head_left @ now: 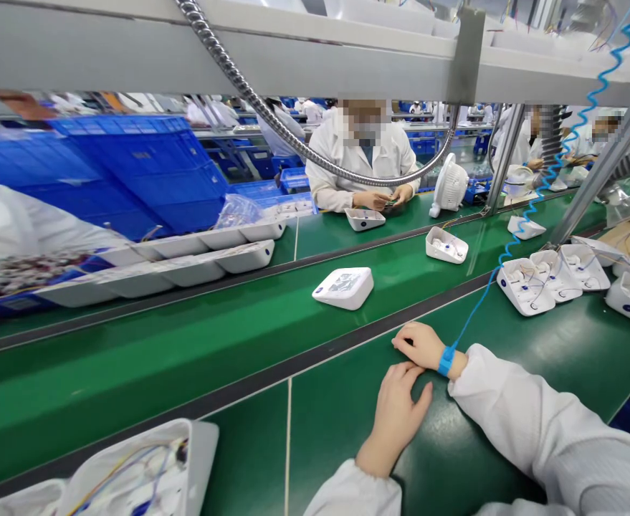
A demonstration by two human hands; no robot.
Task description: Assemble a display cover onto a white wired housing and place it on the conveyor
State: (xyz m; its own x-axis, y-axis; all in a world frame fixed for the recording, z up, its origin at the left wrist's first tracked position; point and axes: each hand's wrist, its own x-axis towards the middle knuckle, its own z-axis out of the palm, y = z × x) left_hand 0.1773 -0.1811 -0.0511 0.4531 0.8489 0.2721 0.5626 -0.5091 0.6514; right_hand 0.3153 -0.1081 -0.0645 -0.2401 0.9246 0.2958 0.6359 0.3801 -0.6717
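Note:
My left hand (399,410) lies over the green worktop, palm down, with its thumb apart from the stretched fingers. Its fingertips are close against the underside of my right hand (423,345); whether they press on it I cannot tell. The right hand is loosely bent, thumb and fingers slightly apart, with nothing visible in it. Round my right wrist sits a blue wrist strap (446,360) with a coiled blue cord (516,236) rising from it. Beyond the hands, a closed white device (347,288) with a grey-patterned top rests on the green conveyor belt (250,308).
Open white housings (554,279) with wires stand at right; more housings (148,466) are at lower left. Another open housing (446,246) sits on the belt. Across it, a person in white (365,161) handles a small part near a white fan (450,186). A metal hose (271,122) hangs overhead.

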